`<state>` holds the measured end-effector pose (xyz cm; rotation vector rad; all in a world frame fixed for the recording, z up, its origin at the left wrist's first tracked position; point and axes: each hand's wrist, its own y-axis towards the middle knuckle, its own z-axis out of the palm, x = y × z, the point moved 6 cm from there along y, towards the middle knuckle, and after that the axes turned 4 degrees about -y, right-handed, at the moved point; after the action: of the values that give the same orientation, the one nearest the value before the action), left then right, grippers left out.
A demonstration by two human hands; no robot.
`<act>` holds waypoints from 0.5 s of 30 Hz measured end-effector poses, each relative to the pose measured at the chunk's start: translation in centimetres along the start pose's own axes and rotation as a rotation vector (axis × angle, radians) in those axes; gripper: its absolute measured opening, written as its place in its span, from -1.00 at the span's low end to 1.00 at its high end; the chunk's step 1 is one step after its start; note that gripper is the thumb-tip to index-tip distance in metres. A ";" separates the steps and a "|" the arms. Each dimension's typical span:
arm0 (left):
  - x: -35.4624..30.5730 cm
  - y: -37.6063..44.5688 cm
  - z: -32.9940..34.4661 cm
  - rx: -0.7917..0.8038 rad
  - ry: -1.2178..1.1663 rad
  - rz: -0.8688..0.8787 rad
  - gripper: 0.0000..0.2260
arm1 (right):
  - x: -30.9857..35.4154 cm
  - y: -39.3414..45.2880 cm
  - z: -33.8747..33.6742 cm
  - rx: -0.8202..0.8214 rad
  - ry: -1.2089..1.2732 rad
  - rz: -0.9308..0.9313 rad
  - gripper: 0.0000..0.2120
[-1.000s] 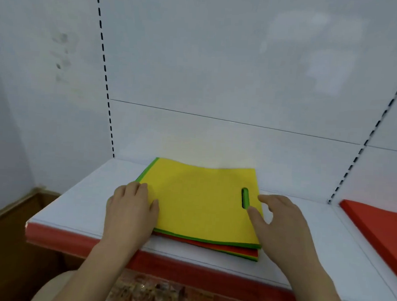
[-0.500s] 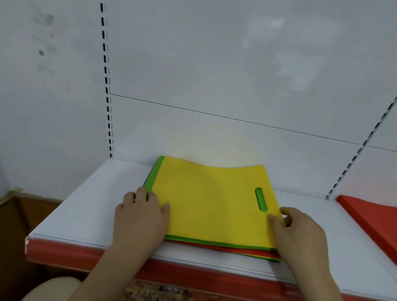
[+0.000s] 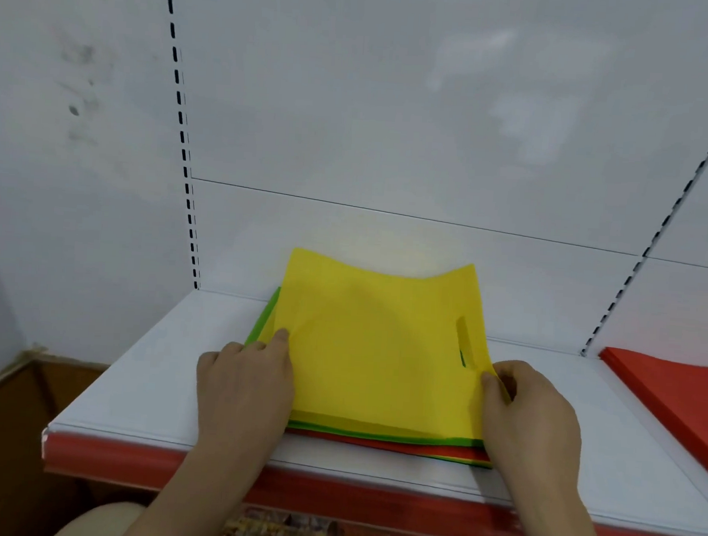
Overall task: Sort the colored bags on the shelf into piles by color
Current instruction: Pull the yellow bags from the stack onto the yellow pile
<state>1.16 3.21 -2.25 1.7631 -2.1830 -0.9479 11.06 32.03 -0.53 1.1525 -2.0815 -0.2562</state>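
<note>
A flat stack of mixed bags [image 3: 395, 444] in green, red and yellow lies on the white shelf [image 3: 138, 383]. The top yellow bag [image 3: 380, 352], with a slot handle near its right edge, is raised off the stack, its far edge curling upward. My left hand [image 3: 246, 381] pinches the yellow bag's left edge, thumb on top. On the bag's right edge my right hand [image 3: 530, 411] pinches it beside the handle slot. A green bag [image 3: 264, 320] shows just underneath at the left.
A pile of red bags [image 3: 676, 395] lies on the neighbouring shelf section at the right. The shelf has a red front strip [image 3: 330, 494] and white back panels with slotted uprights. Packaged goods show below the shelf. A brown floor edge is at lower left.
Both hands have gone from resting beside the stack to pinching the yellow bag's side edges, and the bag has lifted off the stack with its back edge curling up.
</note>
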 end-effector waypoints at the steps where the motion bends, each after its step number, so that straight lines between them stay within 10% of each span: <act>1: 0.0 0.1 -0.4 -0.019 -0.064 -0.014 -0.70 | 0.1 0.0 -0.2 -0.023 0.017 -0.011 -0.92; 15: -2.0 -0.6 -0.3 -0.033 -0.620 -0.081 -0.64 | -0.8 -2.6 -4.0 -0.259 0.165 -0.227 -0.59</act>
<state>2.41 4.88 -1.86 1.7111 -2.4117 -1.7287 15.73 31.87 0.64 1.2062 -1.7176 -0.5064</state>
